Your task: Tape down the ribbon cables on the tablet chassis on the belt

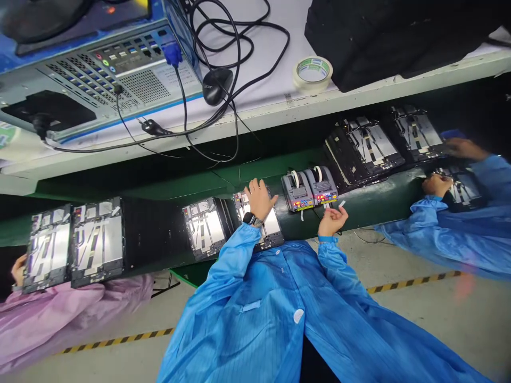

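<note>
My left hand (258,201) lies open, fingers spread, on the upper part of an opened tablet-like device (272,223) with silver panels and dark strips showing. A dark watch sits on that wrist. Just in front of two small grey tape dispensers, my right hand (334,219) is closed in a pinch on a short white tape strip (342,204). The left dispenser (297,192) has another strip hanging from its front. The right dispenser (321,187) has tape at its outlet, close to my right fingertips. Both carry white rolls and lit red displays.
More opened devices stand left (205,226) and, stacked, right (371,143) on the dark bench. Co-workers' hands are at both ends, one in pink sleeves (80,308), one in blue (435,213). A shelf holds a computer (131,80), cables and a tape roll (312,73).
</note>
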Demonstrator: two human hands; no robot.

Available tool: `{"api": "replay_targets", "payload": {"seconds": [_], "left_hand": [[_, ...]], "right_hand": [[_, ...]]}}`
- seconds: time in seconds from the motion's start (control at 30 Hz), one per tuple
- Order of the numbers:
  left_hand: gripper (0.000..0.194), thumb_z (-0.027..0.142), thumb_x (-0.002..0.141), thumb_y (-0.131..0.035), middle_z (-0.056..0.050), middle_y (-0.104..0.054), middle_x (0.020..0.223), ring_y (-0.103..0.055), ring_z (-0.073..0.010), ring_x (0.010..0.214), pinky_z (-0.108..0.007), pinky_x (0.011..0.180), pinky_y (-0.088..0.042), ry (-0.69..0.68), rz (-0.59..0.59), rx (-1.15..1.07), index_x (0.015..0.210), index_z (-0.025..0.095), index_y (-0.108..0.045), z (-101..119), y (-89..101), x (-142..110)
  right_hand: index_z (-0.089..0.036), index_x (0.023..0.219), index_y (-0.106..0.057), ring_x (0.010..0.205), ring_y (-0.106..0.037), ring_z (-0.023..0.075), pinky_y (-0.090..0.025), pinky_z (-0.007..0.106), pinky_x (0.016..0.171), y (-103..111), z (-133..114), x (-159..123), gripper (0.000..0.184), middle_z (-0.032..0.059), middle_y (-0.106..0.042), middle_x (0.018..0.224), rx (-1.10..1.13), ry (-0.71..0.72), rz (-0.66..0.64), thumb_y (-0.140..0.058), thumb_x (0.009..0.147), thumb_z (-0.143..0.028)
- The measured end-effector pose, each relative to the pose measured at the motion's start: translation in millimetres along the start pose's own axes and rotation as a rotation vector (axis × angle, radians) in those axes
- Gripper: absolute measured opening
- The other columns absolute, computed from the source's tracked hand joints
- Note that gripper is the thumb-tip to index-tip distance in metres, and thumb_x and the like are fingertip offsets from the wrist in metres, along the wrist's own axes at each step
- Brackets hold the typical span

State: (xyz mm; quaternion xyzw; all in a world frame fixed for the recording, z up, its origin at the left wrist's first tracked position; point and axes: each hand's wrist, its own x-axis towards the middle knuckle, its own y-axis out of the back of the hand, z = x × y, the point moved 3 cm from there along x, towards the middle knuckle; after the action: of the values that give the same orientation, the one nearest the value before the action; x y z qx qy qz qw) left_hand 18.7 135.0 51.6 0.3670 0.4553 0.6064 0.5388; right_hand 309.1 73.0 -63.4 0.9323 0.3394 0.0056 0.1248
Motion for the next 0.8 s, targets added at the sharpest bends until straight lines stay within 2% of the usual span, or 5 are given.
{"api": "replay_targets", "payload": {"seconds": [0.1,0.2,0.4,0.57,0.8], "left_hand": [[0.07,0.049,0.089,-0.064,-0.022,-0.043,0.155,-0.034,-0.0378,0.146,-0.06,0.122,-0.018,0.035,-0.097,0.013,0.148,0.015,-0.046,-11,-3.9,8],[0.061,0.05,0.092,-0.061,-0.017,-0.05,0.151,-0.038,-0.0353,0.143,-0.061,0.123,-0.015,0.036,-0.198,-0.018,0.146,0.024,-0.052,-35,-1.6,13],[0.056,0.051,0.089,-0.066,-0.009,-0.056,0.148,-0.039,-0.0365,0.142,-0.061,0.121,-0.015,0.062,-0.324,-0.073,0.141,0.033,-0.058,-54,1.3,25],[0.056,0.05,0.087,-0.068,-0.009,-0.059,0.144,-0.043,-0.0363,0.138,-0.055,0.115,-0.026,0.057,-0.367,-0.084,0.139,0.033,-0.061,-53,4.4,32],[0.058,0.051,0.084,-0.071,-0.01,-0.061,0.142,-0.045,-0.0357,0.136,-0.054,0.113,-0.027,0.06,-0.403,-0.101,0.138,0.033,-0.062,-56,5.6,35]], "right_hand": [[-0.021,0.131,-0.042,0.079,-0.064,0.0136,-0.053,0.027,0.071,-22,-48,-21,0.056,0.0027,-0.061,0.101,0.037,0.196,-0.281,-0.07,0.085,-0.034],[-0.024,0.14,-0.04,0.086,-0.064,0.0159,-0.055,0.03,0.075,-69,-90,-40,0.065,0.0073,-0.06,0.116,0.006,0.343,-0.579,-0.072,0.085,-0.035],[-0.024,0.159,-0.026,0.115,-0.06,0.0282,-0.054,0.044,0.096,-163,-128,-60,0.089,0.0149,-0.051,0.136,-0.305,0.658,-1.063,-0.074,0.084,-0.022],[-0.028,0.164,-0.01,0.129,-0.053,0.0364,-0.051,0.051,0.099,-179,-139,-59,0.103,0.0169,-0.048,0.139,-0.521,0.819,-1.231,-0.076,0.085,-0.023],[-0.029,0.165,-0.007,0.127,-0.054,0.0365,-0.054,0.049,0.094,-185,-149,-58,0.104,0.0165,-0.049,0.135,-0.603,0.881,-1.298,-0.075,0.087,-0.025]]}}
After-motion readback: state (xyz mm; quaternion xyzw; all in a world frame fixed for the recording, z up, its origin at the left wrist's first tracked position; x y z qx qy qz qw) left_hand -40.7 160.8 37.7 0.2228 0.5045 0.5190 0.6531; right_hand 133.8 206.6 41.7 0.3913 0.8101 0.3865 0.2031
